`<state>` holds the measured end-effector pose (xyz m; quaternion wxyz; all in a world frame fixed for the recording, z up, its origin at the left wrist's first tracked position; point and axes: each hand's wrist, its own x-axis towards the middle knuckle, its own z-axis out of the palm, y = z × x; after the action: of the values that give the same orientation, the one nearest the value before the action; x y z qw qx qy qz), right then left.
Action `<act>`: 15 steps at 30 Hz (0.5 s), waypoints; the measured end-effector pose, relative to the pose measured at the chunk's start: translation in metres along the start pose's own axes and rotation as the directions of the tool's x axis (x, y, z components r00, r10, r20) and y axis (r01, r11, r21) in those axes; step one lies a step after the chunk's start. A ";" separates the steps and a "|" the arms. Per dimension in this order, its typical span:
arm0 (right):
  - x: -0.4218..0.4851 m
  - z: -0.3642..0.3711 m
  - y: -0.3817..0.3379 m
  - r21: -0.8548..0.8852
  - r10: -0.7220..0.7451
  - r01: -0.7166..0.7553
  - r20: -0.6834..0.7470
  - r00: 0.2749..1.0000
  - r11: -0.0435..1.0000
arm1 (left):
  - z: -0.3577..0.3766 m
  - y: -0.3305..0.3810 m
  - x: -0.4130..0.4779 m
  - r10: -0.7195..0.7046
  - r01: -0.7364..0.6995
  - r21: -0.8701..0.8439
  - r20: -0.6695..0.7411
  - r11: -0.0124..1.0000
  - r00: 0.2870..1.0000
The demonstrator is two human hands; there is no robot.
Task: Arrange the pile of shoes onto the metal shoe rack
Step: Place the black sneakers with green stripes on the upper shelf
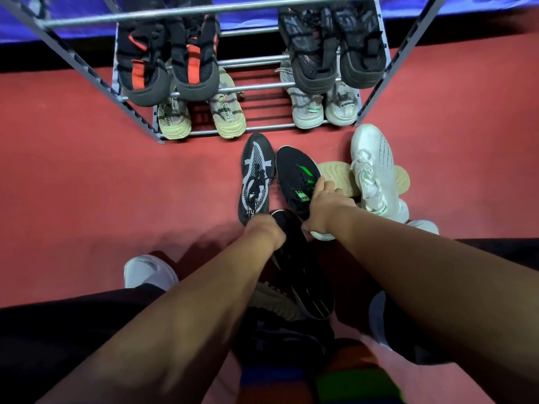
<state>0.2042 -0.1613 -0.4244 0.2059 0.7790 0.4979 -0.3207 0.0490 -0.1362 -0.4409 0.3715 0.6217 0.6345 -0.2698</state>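
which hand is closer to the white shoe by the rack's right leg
Right. The right hand, gripping a green-striped black shoe, is just left of the white shoe; the left hand sits farther left.

Both my bare forearms stretch forward toward the metal shoe rack. My left grip, farther from the rack, curls onto a black shoe's heel. My right grip, nearer it, clasps the other black shoe.
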 end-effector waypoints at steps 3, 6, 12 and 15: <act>0.002 -0.003 0.003 0.070 -0.025 0.025 0.001 1.000 0.997 | 0.020 0.006 0.002 -0.091 0.092 -0.019 0.024 0.996 0.996; 0.003 -0.006 0.011 0.107 -0.070 0.071 -0.009 0.997 0.992 | 0.021 0.003 0.005 -0.108 0.109 -0.096 0.018 0.989 0.994; 0.009 -0.018 0.027 0.244 -0.078 0.072 0.014 0.997 0.967 | -0.026 0.002 0.013 0.022 0.050 -0.217 0.316 0.975 0.948; 0.009 -0.022 0.029 0.280 -0.076 0.066 0.024 0.997 0.958 | -0.064 -0.008 0.014 0.073 0.096 -0.425 0.364 0.900 0.929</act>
<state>0.2395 -0.1535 -0.4155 0.0908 0.7763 0.4716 -0.4082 0.0329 -0.0774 -0.4164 0.6125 0.4566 0.6006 -0.2359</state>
